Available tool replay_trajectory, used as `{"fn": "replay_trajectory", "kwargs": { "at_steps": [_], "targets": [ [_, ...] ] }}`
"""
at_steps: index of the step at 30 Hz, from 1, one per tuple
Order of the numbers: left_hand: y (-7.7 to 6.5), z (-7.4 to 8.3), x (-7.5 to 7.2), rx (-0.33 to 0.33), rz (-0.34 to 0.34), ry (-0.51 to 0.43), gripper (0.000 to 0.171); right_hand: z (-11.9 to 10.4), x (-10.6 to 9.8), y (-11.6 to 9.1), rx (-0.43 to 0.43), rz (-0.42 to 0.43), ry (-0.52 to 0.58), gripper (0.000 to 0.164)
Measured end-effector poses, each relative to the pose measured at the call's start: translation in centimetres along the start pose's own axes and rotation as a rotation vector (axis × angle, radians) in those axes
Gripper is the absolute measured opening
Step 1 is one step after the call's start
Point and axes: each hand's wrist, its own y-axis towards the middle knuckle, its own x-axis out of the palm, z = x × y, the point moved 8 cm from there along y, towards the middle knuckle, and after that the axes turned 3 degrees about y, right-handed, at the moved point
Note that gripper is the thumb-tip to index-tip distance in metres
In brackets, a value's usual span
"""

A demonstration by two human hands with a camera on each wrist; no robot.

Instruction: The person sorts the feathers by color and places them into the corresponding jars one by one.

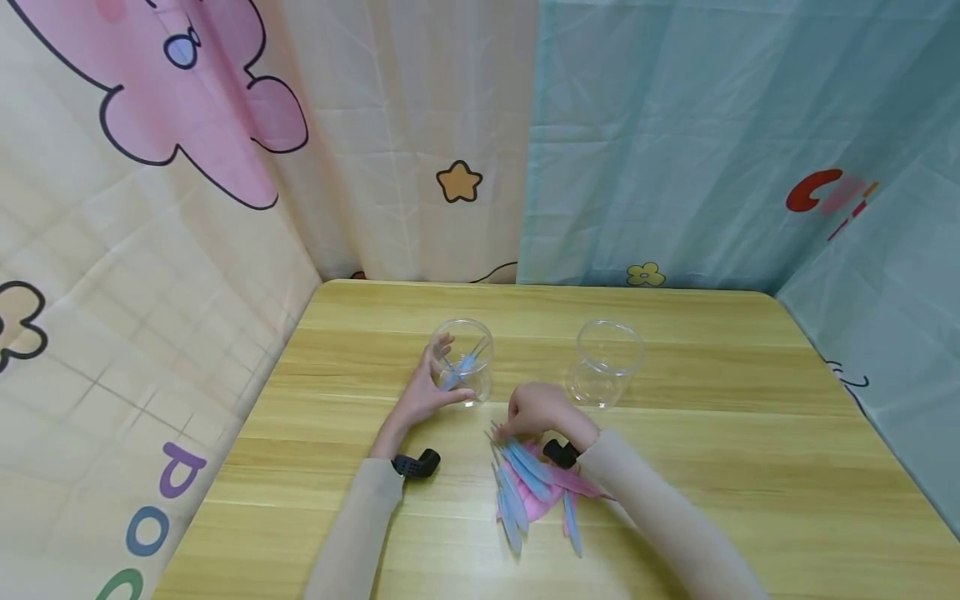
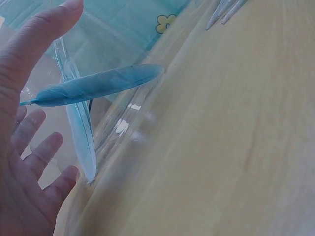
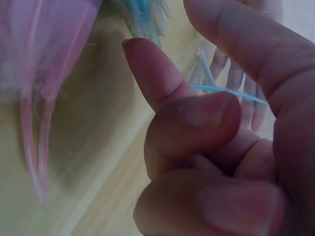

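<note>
My left hand (image 1: 423,392) holds a clear cup (image 1: 480,387) from its left side, with the thumb across the front and the fingers behind. Blue feathers (image 2: 98,86) lie crossed inside that cup. Over the quill ends of a feather pile, my right hand (image 1: 543,410) hovers with its thumb and index finger apart and its other fingers curled. No feather shows between the thumb and index finger. The pile has blue feathers (image 1: 513,508) lying over and beside pink feathers (image 1: 573,482); the right hand and forearm hide part of it.
To the right stands a second clear cup (image 1: 606,379), in which I see no feathers. Both cups rest on a wood-grain table (image 1: 750,417). Printed curtains (image 1: 405,125) close off the back and both sides.
</note>
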Motion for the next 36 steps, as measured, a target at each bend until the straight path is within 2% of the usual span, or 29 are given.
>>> {"fn": "replay_trajectory", "kwargs": {
  "at_steps": [7, 13, 26, 33, 36],
  "targets": [
    [0.0, -0.1, 0.0, -0.008, -0.003, -0.006, 0.098, 0.2, 0.9, 0.3, 0.045, 0.004, -0.039, 0.049],
    [-0.1, -0.3, 0.1, -0.012, 0.002, -0.005, 0.099, 0.4, 1.5, 0.5, 0.033, -0.005, 0.001, 0.045],
    [-0.2, -0.2, 0.1, -0.025, 0.002, -0.004, 0.098, 0.8, 1.8, 0.1, 0.016, -0.053, 0.267, 0.04],
    [-0.2, -0.2, 0.1, -0.034, 0.001, -0.002, 0.098, 0.7, 0.4, -0.5, -0.046, -0.045, 0.393, 0.035],
    [-0.2, -0.2, 0.1, -0.029, 0.001, -0.003, 0.098, 0.5, -0.6, -0.8, -0.066, -0.043, 0.462, 0.039]
  ]
}}
